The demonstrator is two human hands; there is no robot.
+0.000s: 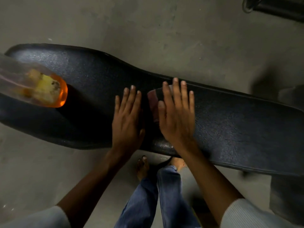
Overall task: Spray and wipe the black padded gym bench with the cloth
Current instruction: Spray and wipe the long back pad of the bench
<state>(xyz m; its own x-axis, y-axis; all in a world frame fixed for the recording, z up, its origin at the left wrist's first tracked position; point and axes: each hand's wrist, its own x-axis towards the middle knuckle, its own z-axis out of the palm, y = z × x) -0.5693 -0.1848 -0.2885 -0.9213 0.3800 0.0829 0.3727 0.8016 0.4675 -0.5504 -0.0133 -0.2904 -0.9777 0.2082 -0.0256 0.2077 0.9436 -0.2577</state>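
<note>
The black padded bench (238,122) runs across the view from upper left to lower right. A dark reddish cloth (153,102) lies on its middle. My right hand (176,112) presses flat on the cloth with straight fingers and covers most of it. Just left of the cloth, my left hand (128,117) lies flat on the bench pad, fingers straight. A clear spray bottle (39,87) with orange liquid in its base stands on the wide left end of the bench, apart from both hands.
Grey concrete floor (148,30) surrounds the bench. My legs in blue jeans (158,198) and bare feet stand at the bench's near edge. A dark piece of equipment (276,7) sits at the top right. A grey shape (289,186) stands at the right edge.
</note>
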